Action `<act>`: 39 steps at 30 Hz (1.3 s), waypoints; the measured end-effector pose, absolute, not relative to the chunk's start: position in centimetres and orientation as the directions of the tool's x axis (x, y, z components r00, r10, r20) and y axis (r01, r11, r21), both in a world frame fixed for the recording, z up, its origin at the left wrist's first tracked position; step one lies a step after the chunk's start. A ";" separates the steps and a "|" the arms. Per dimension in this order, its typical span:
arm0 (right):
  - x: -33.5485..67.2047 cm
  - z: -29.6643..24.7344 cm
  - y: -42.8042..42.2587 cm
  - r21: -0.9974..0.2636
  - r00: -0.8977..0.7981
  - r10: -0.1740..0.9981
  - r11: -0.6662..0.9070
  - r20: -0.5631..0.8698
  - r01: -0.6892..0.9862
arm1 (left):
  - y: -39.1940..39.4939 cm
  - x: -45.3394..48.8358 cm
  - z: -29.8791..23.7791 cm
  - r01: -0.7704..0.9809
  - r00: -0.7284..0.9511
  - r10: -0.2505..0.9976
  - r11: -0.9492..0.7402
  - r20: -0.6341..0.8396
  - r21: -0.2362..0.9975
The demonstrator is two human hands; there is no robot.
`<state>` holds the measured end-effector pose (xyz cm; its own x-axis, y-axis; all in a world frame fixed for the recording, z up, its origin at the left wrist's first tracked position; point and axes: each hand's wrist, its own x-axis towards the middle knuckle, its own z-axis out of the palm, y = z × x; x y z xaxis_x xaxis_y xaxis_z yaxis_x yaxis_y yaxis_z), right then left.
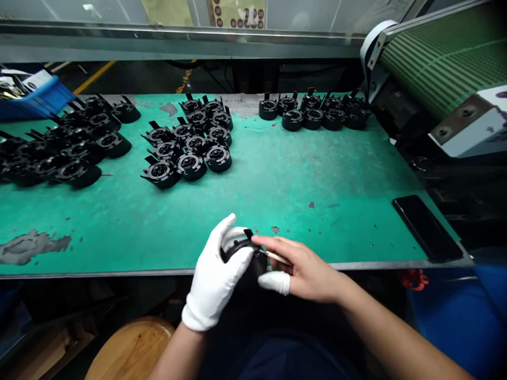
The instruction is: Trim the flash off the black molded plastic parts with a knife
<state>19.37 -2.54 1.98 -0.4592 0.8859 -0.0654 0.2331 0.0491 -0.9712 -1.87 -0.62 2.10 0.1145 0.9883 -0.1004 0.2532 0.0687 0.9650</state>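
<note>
My left hand, in a white glove, is closed around a round black plastic part at the table's front edge. A small black tab stands up from the part's far rim. My right hand is bare except for a white cover on the thumb. Between its fingers is a thin pale stick, whose tip reaches the part's rim. The fingertips of this hand touch or nearly touch the part. Its underside is hidden by my hands and shadow.
Similar black parts stand in groups at the left, centre and back right of the green table. A phone lies at the right edge. A green conveyor belt, blue bin and wooden stool surround it.
</note>
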 end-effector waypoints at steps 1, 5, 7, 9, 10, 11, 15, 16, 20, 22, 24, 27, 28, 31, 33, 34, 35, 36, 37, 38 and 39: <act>19.0 2.0 -3.3 -0.984 -0.451 0.889 0.008 -0.076 0.180 | -1.0 -2.1 2.7 0.208 0.152 0.976 0.123 -0.156 0.970; 16.3 1.8 -6.5 -0.953 -0.223 0.940 -0.287 -0.259 -0.101 | -3.8 -2.4 3.7 0.229 0.161 0.982 0.063 -0.102 0.971; 14.6 1.7 -8.0 -0.887 -0.152 0.917 -0.396 -0.369 -0.236 | -5.5 -2.2 3.4 0.367 0.104 0.994 -0.072 0.036 0.927; 13.4 1.6 -9.1 -0.839 -0.132 0.890 -0.455 -0.436 -0.299 | -6.6 -2.3 2.8 0.500 0.056 0.990 -0.138 0.127 0.855; 13.1 1.5 -9.6 -0.831 -0.131 0.882 -0.472 -0.454 -0.294 | -6.9 -2.4 2.5 0.550 0.038 0.987 -0.149 0.154 0.821; 13.1 1.4 -10.0 -0.835 -0.130 0.878 -0.479 -0.461 -0.270 | -6.8 -2.7 2.2 0.597 0.024 0.982 -0.163 0.185 0.786; 15.2 0.0 -11.2 -0.870 -0.119 0.878 -0.477 -0.464 -0.124 | -4.9 -3.9 1.5 0.749 0.115 0.965 -0.239 0.234 0.618; 15.9 -0.5 -11.4 -0.865 -0.127 0.869 -0.491 -0.478 -0.107 | -4.4 -4.0 1.4 0.764 0.176 0.964 -0.263 0.201 0.589; 17.2 -2.1 -11.3 -0.821 -0.195 0.816 -0.566 -0.544 -0.079 | -3.7 -3.5 0.5 0.780 0.231 0.959 -0.282 0.161 0.559; 16.8 -2.5 -10.8 -0.833 -0.229 0.823 -0.548 -0.520 -0.076 | -4.0 -3.1 0.0 0.775 0.164 0.968 -0.244 0.188 0.583; 16.1 -2.6 -10.2 -0.857 -0.253 0.844 -0.507 -0.472 -0.092 | -4.4 -2.8 -0.4 0.763 0.136 0.970 -0.233 0.203 0.603; 15.4 -2.7 -9.3 -0.880 -0.254 0.865 -0.467 -0.433 -0.089 | -4.6 -2.8 -0.6 0.749 0.138 0.964 -0.251 0.225 0.614; 15.3 -2.7 -9.0 -0.884 -0.257 0.866 -0.460 -0.428 -0.079 | -4.6 -2.8 -0.6 0.748 0.143 0.964 -0.255 0.226 0.613; 15.5 -2.7 -8.4 -0.894 -0.287 0.862 -0.446 -0.418 -0.037 | -4.4 -3.0 -0.6 0.745 0.154 0.965 -0.255 0.213 0.616; 15.7 -2.6 -8.1 -0.893 -0.307 0.853 -0.450 -0.423 -0.019 | -4.3 -3.1 -0.5 0.741 0.161 0.965 -0.257 0.207 0.620; 15.8 -2.5 -7.9 -0.889 -0.312 0.846 -0.459 -0.432 -0.013 | -4.3 -3.1 -0.5 0.738 0.168 0.965 -0.260 0.203 0.623; 15.8 -2.4 -7.8 -0.882 -0.314 0.839 -0.471 -0.445 -0.008 | -4.2 -3.2 -0.5 0.733 0.176 0.964 -0.265 0.201 0.627; 15.8 -2.3 -7.6 -0.875 -0.315 0.832 -0.483 -0.457 -0.006 | -4.2 -3.2 -0.5 0.726 0.184 0.963 -0.270 0.199 0.632; 15.8 -2.2 -7.5 -0.868 -0.315 0.825 -0.496 -0.469 -0.006 | -4.2 -3.2 -0.5 0.717 0.189 0.962 -0.273 0.197 0.641; 15.7 -2.1 -7.4 -0.861 -0.314 0.819 -0.509 -0.481 -0.008 | -4.2 -3.2 -0.5 0.708 0.190 0.962 -0.272 0.195 0.652; 15.5 -2.0 -7.3 -0.854 -0.308 0.815 -0.519 -0.490 -0.015 | -4.2 -3.3 -0.6 0.696 0.190 0.962 -0.272 0.195 0.665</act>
